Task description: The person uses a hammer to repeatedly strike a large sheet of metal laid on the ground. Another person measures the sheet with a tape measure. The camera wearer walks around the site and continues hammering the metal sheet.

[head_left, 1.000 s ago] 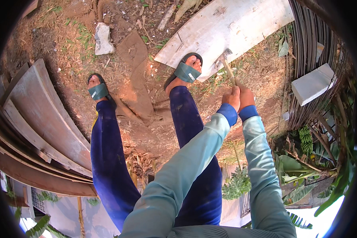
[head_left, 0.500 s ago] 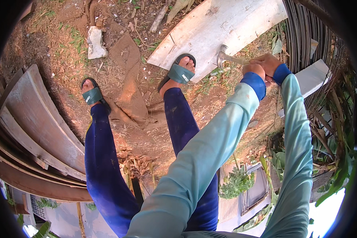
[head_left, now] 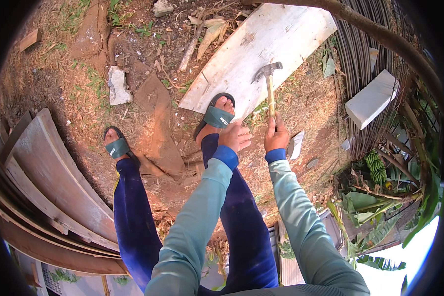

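Observation:
My right hand (head_left: 276,134) is closed round the lower handle of a claw hammer (head_left: 270,93). Its metal head is over a pale, worn wooden board (head_left: 291,32); whether it touches the wood I cannot tell. To the left, my left hand (head_left: 236,135) is empty with its fingers apart, near the board's lower edge and my right foot. That foot, in a green and black slide sandal (head_left: 218,117), presses on the near end of the board. A thin nail-like piece (head_left: 205,78) shows near the board's left edge.
Curved wooden panels (head_left: 54,163) are stacked at left. A white block (head_left: 372,100) lies by a bundle of thin rods (head_left: 367,54) at right, beneath a branch (head_left: 385,37). Broken white chunks (head_left: 118,86) dot the dirt. Green bananas (head_left: 376,166) and leaves stand at lower right.
My hands were together at the hammer handle on the right. The left hand has come off and moved left. My right hand has swung the hammer left, its head now over the board.

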{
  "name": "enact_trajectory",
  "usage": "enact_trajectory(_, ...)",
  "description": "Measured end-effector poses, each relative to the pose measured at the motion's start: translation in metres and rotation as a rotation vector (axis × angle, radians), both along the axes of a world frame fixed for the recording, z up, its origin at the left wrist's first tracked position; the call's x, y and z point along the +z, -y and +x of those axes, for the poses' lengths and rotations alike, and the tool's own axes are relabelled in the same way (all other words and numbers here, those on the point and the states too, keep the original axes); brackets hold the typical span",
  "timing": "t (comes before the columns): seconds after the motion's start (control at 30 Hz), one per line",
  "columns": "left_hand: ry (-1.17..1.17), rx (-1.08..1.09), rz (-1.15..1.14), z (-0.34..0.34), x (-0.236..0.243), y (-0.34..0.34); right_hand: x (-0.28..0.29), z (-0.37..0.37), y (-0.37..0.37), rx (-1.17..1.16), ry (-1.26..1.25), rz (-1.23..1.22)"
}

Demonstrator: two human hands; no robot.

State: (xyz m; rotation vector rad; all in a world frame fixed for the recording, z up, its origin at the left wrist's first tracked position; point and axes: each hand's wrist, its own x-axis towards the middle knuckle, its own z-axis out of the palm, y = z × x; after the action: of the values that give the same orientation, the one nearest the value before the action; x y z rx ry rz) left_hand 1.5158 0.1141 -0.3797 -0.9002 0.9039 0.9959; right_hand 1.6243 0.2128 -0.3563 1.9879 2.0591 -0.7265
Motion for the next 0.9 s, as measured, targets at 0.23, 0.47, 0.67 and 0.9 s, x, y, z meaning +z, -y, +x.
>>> enact_trajectory(0.23,-0.082,-0.075,0.033,-0.014,0.007,0.015,-0.014,-0.017,-0.015,-0.050,-0.013,0.089)
enact_trajectory(0.47,-0.148,-0.065,-0.001,-0.023,0.013,0.021,-0.016,-0.014,-0.046,-0.190,-0.135,-0.236)
enact_trajectory(0.67,-0.140,-0.122,0.017,-0.032,0.021,0.039,-0.031,-0.015,-0.049,-0.448,-0.281,-0.265)
enact_trajectory(0.9,-0.240,-0.211,0.043,-0.065,0.031,0.085,-0.049,-0.027,-0.033,-0.537,-0.460,-0.082)
